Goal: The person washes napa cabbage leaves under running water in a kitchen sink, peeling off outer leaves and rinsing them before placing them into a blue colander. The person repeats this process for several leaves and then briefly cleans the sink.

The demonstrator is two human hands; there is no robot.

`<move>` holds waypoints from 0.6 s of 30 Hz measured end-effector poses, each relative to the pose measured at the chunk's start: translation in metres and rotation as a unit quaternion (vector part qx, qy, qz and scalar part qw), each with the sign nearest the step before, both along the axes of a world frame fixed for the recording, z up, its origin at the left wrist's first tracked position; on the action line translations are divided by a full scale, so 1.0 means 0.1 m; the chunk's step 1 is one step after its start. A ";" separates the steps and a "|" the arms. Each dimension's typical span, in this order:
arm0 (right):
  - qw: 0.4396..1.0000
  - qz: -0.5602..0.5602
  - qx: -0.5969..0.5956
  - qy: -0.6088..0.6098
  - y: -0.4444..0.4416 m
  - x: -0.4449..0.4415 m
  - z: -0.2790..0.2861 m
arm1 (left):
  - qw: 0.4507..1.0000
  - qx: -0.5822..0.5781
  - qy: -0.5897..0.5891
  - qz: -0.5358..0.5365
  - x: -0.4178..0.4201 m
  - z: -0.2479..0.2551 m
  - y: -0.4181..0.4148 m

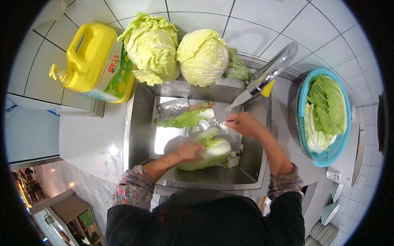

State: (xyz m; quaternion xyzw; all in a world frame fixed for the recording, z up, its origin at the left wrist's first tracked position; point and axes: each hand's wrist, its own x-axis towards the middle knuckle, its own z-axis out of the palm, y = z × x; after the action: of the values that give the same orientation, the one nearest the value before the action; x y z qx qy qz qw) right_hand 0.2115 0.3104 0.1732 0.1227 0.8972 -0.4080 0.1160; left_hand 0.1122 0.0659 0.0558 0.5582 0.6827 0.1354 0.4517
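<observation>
My left hand (191,152) grips a napa cabbage (215,149) low in the steel sink (132,144). Close to the stream from the chrome faucet (267,75), my right hand (244,123) has its fingers closed around something small; a pale scrap shows beside the fingertips, but I cannot tell what it is. A cleaver (174,109) with a wooden handle lies at the back of the sink, over a loose green leaf (184,120). Cut pale pieces (233,160) lie to the right of the cabbage. The drain (197,127) shows between the hands.
Two whole napa cabbages (150,49) (203,57) stand behind the sink, beside a yellow pump jug (92,61). At right, a blue plastic basket (332,156) holds cabbage. Stacked plates (329,213) are at lower right.
</observation>
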 end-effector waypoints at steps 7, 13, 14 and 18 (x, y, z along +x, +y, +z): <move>0.954 -0.301 0.011 0.002 -0.13 -0.46 -2.90 | 0.999 -0.038 -0.012 0.022 -0.05 0.00 0.00; 0.889 -0.363 -0.216 -0.177 -0.42 -0.67 -2.43 | 0.986 -0.013 -0.144 0.086 -0.33 -0.31 -0.05; 0.882 -0.362 -0.239 -0.182 -0.40 -0.64 -2.18 | 0.983 -0.065 -0.133 0.104 -0.49 0.01 0.07; 0.870 -0.337 -0.324 -0.157 -0.36 -0.53 -1.41 | 0.946 -0.181 -0.227 0.147 -0.64 0.36 0.15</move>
State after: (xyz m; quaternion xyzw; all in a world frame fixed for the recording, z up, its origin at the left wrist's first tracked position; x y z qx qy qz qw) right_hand 0.1584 0.2742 0.0320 0.4356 0.5891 -0.6652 0.1439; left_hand 0.0482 0.0809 0.0918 0.3150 0.6494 0.1977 0.6633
